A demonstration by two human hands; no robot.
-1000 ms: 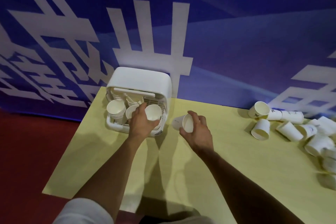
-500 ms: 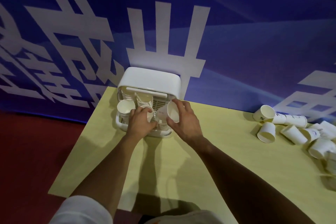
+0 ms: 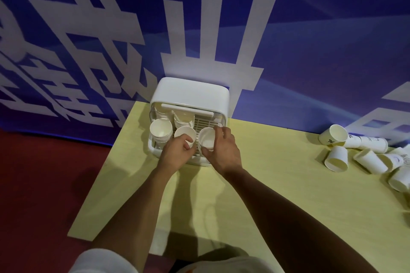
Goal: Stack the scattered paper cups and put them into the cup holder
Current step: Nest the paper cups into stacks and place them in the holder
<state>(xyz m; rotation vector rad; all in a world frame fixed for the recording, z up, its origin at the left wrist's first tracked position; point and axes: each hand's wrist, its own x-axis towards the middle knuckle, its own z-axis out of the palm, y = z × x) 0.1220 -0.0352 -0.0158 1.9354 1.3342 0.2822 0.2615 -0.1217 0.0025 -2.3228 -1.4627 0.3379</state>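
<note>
My right grip (image 3: pixel 224 153) curls round a cup (image 3: pixel 206 139) at the mouth of the holder (image 3: pixel 193 93). My left grip (image 3: pixel 177 152) holds the stack (image 3: pixel 185 137) just beside it. I judge the paper light and crushable, so I hold the wall gently, below the rim.

A yellow table (image 3: pixel 277 184) carries a white cup holder (image 3: pixel 190 95) and scattered paper cups (image 3: pixel 366 157).
</note>
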